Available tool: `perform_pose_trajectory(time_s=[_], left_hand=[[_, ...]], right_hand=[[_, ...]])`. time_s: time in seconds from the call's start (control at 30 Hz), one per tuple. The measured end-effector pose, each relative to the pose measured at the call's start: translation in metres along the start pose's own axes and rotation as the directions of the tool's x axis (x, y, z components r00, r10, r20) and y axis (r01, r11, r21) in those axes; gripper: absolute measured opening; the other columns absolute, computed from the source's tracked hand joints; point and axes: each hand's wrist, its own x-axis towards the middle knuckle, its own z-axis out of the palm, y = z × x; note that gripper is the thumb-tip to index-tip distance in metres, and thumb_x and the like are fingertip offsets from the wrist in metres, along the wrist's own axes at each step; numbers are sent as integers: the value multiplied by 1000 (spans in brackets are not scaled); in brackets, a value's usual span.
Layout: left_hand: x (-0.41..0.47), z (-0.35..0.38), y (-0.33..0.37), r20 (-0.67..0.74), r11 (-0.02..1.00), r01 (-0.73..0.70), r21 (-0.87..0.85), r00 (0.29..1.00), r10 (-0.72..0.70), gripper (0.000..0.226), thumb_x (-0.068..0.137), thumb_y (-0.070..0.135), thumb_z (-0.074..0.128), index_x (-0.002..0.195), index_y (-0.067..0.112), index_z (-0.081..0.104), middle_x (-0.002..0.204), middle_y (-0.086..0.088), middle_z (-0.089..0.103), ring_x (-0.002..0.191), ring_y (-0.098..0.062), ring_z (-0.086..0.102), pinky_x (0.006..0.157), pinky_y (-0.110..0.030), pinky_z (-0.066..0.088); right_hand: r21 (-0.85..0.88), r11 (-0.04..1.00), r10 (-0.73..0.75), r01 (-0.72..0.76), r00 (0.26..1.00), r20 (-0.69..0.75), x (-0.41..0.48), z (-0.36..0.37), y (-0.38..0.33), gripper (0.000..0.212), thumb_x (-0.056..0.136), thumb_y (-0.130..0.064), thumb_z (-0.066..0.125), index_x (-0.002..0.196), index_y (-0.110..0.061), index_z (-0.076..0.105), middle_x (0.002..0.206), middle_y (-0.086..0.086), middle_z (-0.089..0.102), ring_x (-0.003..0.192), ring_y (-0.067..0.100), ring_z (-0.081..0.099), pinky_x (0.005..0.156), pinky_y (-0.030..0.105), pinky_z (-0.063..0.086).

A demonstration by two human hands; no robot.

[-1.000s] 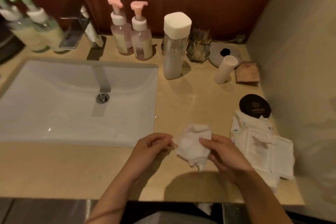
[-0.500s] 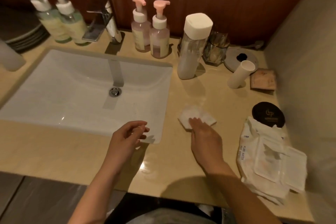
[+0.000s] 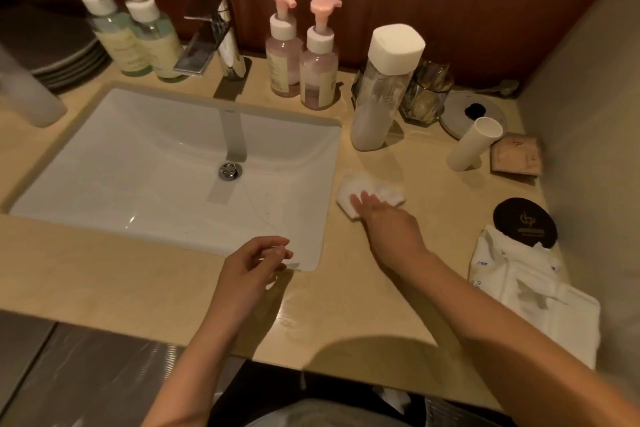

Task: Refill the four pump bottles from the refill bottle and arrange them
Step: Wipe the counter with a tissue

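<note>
The right hand (image 3: 384,222) lies with straight fingers flat on a crumpled white wipe (image 3: 377,189), pressing it to the counter (image 3: 104,281) just right of the sink (image 3: 138,156). The left hand (image 3: 252,263) hovers over the sink's front right corner, fingers loosely curled and holding nothing. Along the back edge, two green pump bottles (image 3: 119,45) stand left of the tap (image 3: 218,35) and two pink pump bottles (image 3: 284,62) stand right of it. The white-capped refill bottle (image 3: 381,94) stands upright just beside the pink pair.
</note>
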Motion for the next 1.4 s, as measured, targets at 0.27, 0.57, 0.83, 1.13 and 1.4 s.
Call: perform_pose_trajectory(time_s=[0.27, 0.57, 0.83, 1.13, 1.4], left_hand=[[-2, -1, -4, 5, 1000, 2, 12, 1000, -3, 16, 90, 8, 55, 97, 13, 68, 89, -5, 71, 80, -18, 64, 75, -30, 49], [12, 12, 3, 75, 997, -29, 78, 997, 23, 16, 91, 10, 55, 100, 13, 67, 92, -4, 70, 85, -17, 65, 79, -31, 50], [27, 19, 6, 117, 991, -52, 126, 992, 37, 16, 91, 11, 54, 100, 15, 67, 91, -1, 71, 80, -10, 65, 68, -13, 48], [32, 23, 9, 132, 991, -48, 128, 991, 31, 17, 91, 10, 54, 100, 13, 67, 90, -2, 71, 82, -14, 65, 65, -11, 47], [42, 29, 11, 146, 989, -43, 143, 989, 22, 16, 91, 9, 54, 100, 12, 67, 90, -4, 71, 79, -14, 65, 65, -12, 48]], right_hand=[[5, 998, 67, -67, 990, -122, 19, 12, -24, 59, 92, -8, 51, 144, -27, 33, 144, 4, 41, 112, 20, 57, 71, 29, 49], [-75, 938, -345, 340, 934, -88, -91, 39, -15, 58, 68, -21, 73, 124, -28, 59, 123, 0, 63, 113, 18, 60, 102, 39, 39], [-93, 993, -65, 68, 997, 37, -74, -1, 59, 53, 94, -22, 55, 142, -31, 35, 147, 2, 39, 134, 26, 38, 106, 41, 33], [94, 958, 272, -270, 962, -10, 16, 0, 72, 52, 100, -10, 34, 147, -27, 23, 155, 6, 19, 141, 29, 20, 113, 39, 20], [-13, 992, -128, 128, 987, -101, -39, 29, 11, 75, 46, -9, 90, 114, -30, 67, 115, 2, 67, 100, 25, 66, 75, 33, 55]])
